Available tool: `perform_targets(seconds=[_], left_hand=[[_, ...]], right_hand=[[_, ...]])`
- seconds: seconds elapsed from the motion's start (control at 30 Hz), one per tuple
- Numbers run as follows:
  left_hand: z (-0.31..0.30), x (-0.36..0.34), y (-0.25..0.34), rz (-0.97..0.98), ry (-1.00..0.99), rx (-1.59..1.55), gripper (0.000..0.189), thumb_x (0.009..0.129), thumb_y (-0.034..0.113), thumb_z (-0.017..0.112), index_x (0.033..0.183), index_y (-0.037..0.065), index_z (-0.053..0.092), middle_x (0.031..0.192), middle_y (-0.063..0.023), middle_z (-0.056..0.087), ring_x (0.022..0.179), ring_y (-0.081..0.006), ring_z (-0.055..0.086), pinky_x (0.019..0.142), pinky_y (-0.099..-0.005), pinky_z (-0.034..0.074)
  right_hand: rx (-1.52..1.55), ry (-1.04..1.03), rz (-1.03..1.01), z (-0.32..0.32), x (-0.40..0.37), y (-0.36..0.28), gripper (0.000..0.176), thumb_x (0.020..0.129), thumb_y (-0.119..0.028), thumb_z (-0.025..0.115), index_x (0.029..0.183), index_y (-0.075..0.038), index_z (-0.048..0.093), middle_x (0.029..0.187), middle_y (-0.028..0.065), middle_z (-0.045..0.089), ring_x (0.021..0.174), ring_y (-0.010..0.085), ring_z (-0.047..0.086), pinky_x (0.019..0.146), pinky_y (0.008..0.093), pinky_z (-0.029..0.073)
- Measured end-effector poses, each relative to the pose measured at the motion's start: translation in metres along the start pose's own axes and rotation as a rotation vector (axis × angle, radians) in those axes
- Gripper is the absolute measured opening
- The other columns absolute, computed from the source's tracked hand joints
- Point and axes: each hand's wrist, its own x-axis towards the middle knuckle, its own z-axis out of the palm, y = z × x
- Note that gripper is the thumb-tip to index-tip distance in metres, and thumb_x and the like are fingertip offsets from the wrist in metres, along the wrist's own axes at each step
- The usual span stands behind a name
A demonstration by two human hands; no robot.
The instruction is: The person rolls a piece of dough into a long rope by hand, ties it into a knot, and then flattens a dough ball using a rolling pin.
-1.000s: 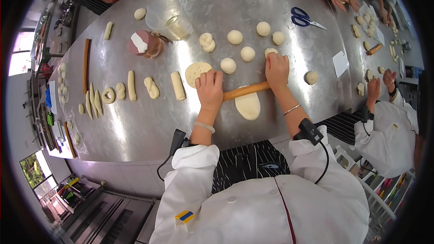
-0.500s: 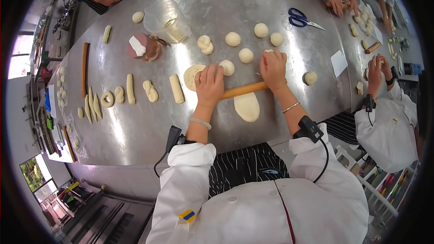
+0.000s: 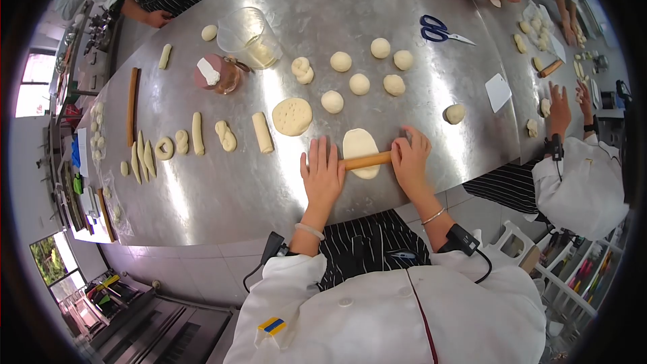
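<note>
A wooden rolling pin (image 3: 366, 161) lies across an oval sheet of flattened dough (image 3: 361, 143) on the steel table. My left hand (image 3: 322, 174) holds down the pin's left end under its palm, fingers stretched forward. At the other end, my right hand (image 3: 412, 160) has its fingers bent over the pin. Both pin ends are hidden under the hands. Just beyond my left hand is a round, flat dough disc (image 3: 292, 117) dotted with holes. A dough ball (image 3: 332, 102) sits behind the oval sheet, with several more farther back.
Shaped dough pieces, including a ring (image 3: 164, 149) and a dough roll (image 3: 263, 133), line the left side. Behind them stand a clear plastic jug (image 3: 251, 40) and a pink-lidded jar (image 3: 219, 74). Scissors (image 3: 441, 31) and a white card (image 3: 499, 93) lie right. Co-workers stand around the table.
My hands have drawn the rolling pin toward me, from the far end of the dough to its near half. The left fingers have straightened. A co-worker's hands at right have spread apart.
</note>
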Motion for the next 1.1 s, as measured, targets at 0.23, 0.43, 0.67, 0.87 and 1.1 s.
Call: perform_targets(seconds=[0.23, 0.43, 0.67, 0.87, 1.1], left_hand=[[0.003, -0.042, 0.005, -0.053, -0.007, -0.08, 0.039, 0.087, 0.027, 0.059, 0.12, 0.007, 0.058, 0.132, -0.0129, 0.05, 0.125, -0.0318, 0.041, 0.103, -0.048, 0.029], [-0.003, -0.017, 0.007, -0.207, 0.015, -0.211, 0.037, 0.087, 0.02, 0.056, 0.122, 0.005, 0.058, 0.128, -0.0116, 0.052, 0.122, -0.031, 0.043, 0.102, -0.0457, 0.029], [0.001, 0.026, 0.002, -0.217, 0.045, 0.026, 0.049, 0.08, 0.015, 0.06, 0.128, 0.007, 0.053, 0.138, -0.0135, 0.045, 0.129, -0.0315, 0.039, 0.102, -0.0494, 0.031], [0.002, 0.054, -0.007, -0.241, 0.062, 0.015, 0.057, 0.077, 0.009, 0.057, 0.134, 0.007, 0.049, 0.143, -0.0148, 0.039, 0.134, -0.034, 0.033, 0.108, -0.051, 0.026], [0.014, 0.087, -0.023, -0.211, 0.219, 0.036, 0.053, 0.078, 0.001, 0.056, 0.13, 0.007, 0.051, 0.14, -0.0142, 0.042, 0.13, -0.0332, 0.036, 0.103, -0.0499, 0.03]], right_hand=[[0.102, 0.017, 0.078, -0.009, -0.034, -0.004, 0.012, 0.08, -0.011, 0.066, 0.088, -0.007, 0.058, 0.102, 0.0089, 0.054, 0.099, 0.0297, 0.05, 0.09, 0.046, 0.034], [0.083, 0.029, 0.063, 0.002, -0.015, 0.002, 0.013, 0.08, -0.01, 0.065, 0.09, -0.008, 0.057, 0.098, 0.0086, 0.055, 0.095, 0.0291, 0.05, 0.09, 0.044, 0.035], [0.013, 0.114, 0.025, 0.022, 0.026, 0.007, 0.021, 0.072, -0.002, 0.061, 0.091, -0.009, 0.056, 0.096, 0.0077, 0.055, 0.095, 0.0285, 0.05, 0.088, 0.0431, 0.036], [0.046, 0.156, -0.028, 0.039, 0.062, 0.012, 0.023, 0.07, 0.003, 0.058, 0.09, -0.008, 0.054, 0.094, 0.007, 0.054, 0.092, 0.0287, 0.05, 0.085, 0.0421, 0.036], [0.024, 0.23, -0.07, 0.058, 0.109, 0.009, 0.017, 0.072, 0.001, 0.058, 0.085, -0.009, 0.053, 0.091, 0.0059, 0.054, 0.086, 0.0268, 0.051, 0.075, 0.0389, 0.038]])
